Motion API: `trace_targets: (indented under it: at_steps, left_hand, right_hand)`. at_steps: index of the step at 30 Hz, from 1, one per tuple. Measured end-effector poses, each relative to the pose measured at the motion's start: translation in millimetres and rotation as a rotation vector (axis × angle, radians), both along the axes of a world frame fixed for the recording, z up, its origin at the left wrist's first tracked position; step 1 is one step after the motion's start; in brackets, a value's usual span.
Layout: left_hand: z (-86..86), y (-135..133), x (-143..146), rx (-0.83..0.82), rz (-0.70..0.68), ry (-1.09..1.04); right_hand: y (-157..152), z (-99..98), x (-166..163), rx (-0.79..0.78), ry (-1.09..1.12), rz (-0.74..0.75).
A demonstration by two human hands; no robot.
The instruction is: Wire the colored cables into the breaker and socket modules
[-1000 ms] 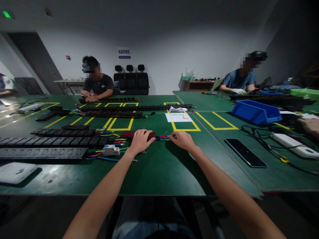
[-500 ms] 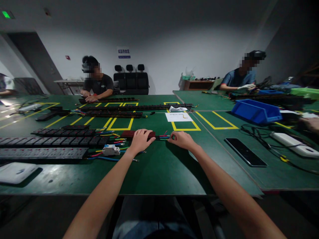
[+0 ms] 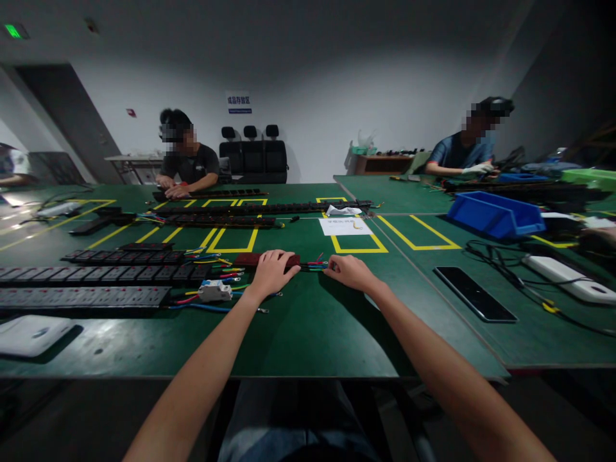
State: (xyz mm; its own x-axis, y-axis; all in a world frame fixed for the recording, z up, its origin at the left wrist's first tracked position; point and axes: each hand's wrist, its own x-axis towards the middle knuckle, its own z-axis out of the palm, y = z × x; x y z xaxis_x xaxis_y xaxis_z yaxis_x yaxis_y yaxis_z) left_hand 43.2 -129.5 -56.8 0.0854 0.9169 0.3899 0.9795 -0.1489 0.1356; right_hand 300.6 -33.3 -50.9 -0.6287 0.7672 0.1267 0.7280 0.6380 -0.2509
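Observation:
My left hand lies over a long dark red block, its fingers curled across the top and its thumb by the right end. Dark, red, blue and green wires run out from that end. To the right, my right hand has its fingers closed in a pinch at the wire ends, hiding the tips. Left of my left hand lie black power strips with coloured wires. A white circuit breaker sits among wires with ring terminals near my left wrist.
On the green table are a black phone, a white power bank with cables, a blue bin and a paper sheet. A white device lies at left. Two people work across the table.
Both my hands stay in almost the same place on the block and wires. The co-worker's gloved hand at the far right has shifted slightly.

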Motion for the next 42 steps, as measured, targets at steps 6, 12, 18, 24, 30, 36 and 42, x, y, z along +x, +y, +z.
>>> trace_targets:
  at_steps: [6, 12, 18, 24, 30, 36, 42]
  left_hand:
    - [0.9, -0.7, 0.6, -0.003, 0.002, 0.006]
    - [0.7, -1.2, 1.4, -0.006, 0.012, 0.004]
    - [1.3, -1.4, 1.7, -0.008, 0.009, 0.003]
    - [1.9, -1.5, 1.2, -0.014, 0.004, -0.004]
    - [-0.1, -0.4, 0.2, -0.01, 0.0, -0.01]
    - [0.0, -0.9, 0.6, -0.005, 0.001, -0.005]
    - [0.6, -0.8, 2.2, -0.01, 0.009, 0.006]
  right_hand:
    - [-0.2, -0.8, -1.5, 0.036, 0.034, 0.006]
    - [-6.8, -1.5, -6.8, 0.118, 0.078, -0.025]
    - [-7.4, -3.9, -10.0, 0.156, 0.068, -0.083]
    - [-4.7, -4.1, -8.2, 0.075, 0.019, -0.136]
    - [-7.3, 0.1, -10.0, -0.02, -0.084, -0.168]
    - [-11.3, 3.4, -14.1, -0.05, -0.058, -0.236]
    - [-11.8, -1.6, -22.6, -0.129, 0.09, -0.364]
